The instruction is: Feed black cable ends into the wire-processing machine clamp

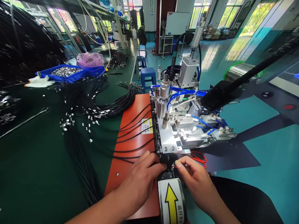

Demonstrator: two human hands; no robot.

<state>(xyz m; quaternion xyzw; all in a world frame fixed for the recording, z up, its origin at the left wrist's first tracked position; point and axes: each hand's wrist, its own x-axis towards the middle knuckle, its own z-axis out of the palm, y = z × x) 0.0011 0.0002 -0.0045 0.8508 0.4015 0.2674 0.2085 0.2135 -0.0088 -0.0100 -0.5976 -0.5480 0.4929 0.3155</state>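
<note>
The right hand (193, 178) narrowly pinches fine wire ends (173, 165) at the black track (166, 176); the left hand (147, 171) bunches its fingers there, their hold hidden. Apparently wires are being positioned; the next move calls for careful alignment. Beyond, black cables (135, 137) cross the orange plate (126, 170).

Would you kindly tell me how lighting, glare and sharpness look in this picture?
Head view: windows partly washed out, glare on the floor, bright highlights on the metal machine; black cables at upper left look smeared; thin wires by the right hand are too small to make out clearly.
</note>
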